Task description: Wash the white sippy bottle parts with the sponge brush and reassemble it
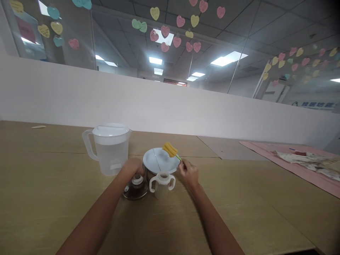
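Observation:
My right hand (pixel 189 173) is closed round the thin green handle of a yellow sponge brush (pixel 170 149). The brush head is raised over the far right rim of a white bowl (pixel 155 161). My left hand (pixel 135 167) has its fingers curled downward between the bowl and a dark, round, lid-like piece (pixel 135 193); what they hold, if anything, is hidden. On that dark piece sits a small white ring-shaped part (pixel 137 180). Between my hands, in front of the bowl, a clear baby bottle (pixel 161 189) with two white handles stands upright, its top uncapped.
A translucent lidded pitcher (pixel 113 156) of clear liquid stands left of the bowl. A flat pale strip (pixel 38 126) lies far left. On the right, a pink cloth (pixel 265 147) carries crumpled fabric (pixel 305 162). A white low wall (pixel 159 106) borders the table's back.

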Demonstrator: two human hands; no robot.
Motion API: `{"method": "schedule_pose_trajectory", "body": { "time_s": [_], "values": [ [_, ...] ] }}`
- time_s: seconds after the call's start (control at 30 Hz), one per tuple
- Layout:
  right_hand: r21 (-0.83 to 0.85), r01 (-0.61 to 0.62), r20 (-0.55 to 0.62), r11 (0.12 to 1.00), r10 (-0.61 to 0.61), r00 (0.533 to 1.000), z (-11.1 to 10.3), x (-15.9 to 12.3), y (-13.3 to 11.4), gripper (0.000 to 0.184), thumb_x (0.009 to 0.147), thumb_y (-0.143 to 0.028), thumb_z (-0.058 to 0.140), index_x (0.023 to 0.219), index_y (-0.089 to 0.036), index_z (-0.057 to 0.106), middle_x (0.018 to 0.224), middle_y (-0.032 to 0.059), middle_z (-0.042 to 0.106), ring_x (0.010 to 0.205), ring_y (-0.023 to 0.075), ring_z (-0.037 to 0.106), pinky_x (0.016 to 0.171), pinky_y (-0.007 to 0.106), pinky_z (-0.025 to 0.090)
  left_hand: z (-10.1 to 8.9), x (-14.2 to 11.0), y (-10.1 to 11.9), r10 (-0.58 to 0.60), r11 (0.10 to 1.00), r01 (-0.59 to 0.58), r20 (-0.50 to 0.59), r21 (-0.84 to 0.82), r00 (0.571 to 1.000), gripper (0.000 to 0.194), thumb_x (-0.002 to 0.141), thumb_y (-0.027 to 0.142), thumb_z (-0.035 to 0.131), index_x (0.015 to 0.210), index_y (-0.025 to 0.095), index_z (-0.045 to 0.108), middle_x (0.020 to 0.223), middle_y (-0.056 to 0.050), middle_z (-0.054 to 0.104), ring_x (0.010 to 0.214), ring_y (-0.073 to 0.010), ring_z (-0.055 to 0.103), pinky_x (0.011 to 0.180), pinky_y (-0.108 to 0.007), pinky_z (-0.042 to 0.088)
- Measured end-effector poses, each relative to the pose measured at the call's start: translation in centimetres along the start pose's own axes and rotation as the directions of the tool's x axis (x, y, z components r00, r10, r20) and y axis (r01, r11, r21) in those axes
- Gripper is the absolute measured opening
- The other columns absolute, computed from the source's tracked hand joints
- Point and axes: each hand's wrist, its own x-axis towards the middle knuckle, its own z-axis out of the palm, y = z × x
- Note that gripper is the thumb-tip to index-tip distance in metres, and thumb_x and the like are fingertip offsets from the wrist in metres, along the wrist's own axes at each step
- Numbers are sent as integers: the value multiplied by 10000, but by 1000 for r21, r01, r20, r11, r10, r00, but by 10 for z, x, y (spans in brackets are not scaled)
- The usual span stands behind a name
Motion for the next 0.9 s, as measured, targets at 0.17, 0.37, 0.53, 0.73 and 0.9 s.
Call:
{"method": "schedule_pose_trajectory", "body": {
  "time_s": [0.17, 0.37, 0.53, 0.73, 0.9],
  "values": [
    [-21, -49, 39, 999, 50, 998, 2, 0, 2, 255, 812, -240, 410, 747, -151, 639, 512, -1, 551, 448, 78, 451, 465, 197, 267, -20, -19, 15, 76, 997, -73, -153, 26, 985, 178, 561, 329, 628, 626, 165, 649, 726, -116, 672, 742, -287, 612, 645, -329, 437],
    [-64, -124, 89, 990, 129, 988, 2, -1, 3, 266, 761, -193, 393, 832, -149, 646, 570, 15, 598, 462, 95, 461, 474, 207, 255, -32, -53, 48, 447, 886, -451, -63, -105, 892, 490, 661, 491, 546, 1057, 207, 595, 1086, -95, 612, 946, -264, 570, 722, -283, 415],
    [-95, -164, 90, 982, 172, 981, 2, 0, 4, 315, 770, -188, 371, 926, -129, 638, 623, 44, 626, 496, 121, 500, 481, 213, 289, -6, -50, 59, 489, 872, -488, 68, -34, 869, 509, 538, 348, 668, 1017, 199, 582, 1029, -78, 604, 891, -255, 562, 645, -262, 405],
    [-2, -185, 23, 983, 185, 982, 2, 4, 3, 389, 859, -218, 325, 1171, -96, 522, 808, 99, 667, 593, 144, 575, 542, 221, 387, -12, -45, 56, 568, 820, -565, 6, -91, 823, 456, 505, 356, 692, 919, 208, 572, 903, -20, 596, 768, -204, 554, 550, -237, 372],
    [79, -209, 11, 975, 209, 978, 3, 5, 4, 410, 898, -246, 280, 1242, -132, 472, 957, 101, 653, 717, 135, 608, 608, 208, 426, -39, -51, 49, 637, 677, -640, -145, -363, 757, 454, 548, 370, 689, 952, 220, 546, 911, 8, 578, 834, -185, 550, 658, -235, 413]
  ]
}}
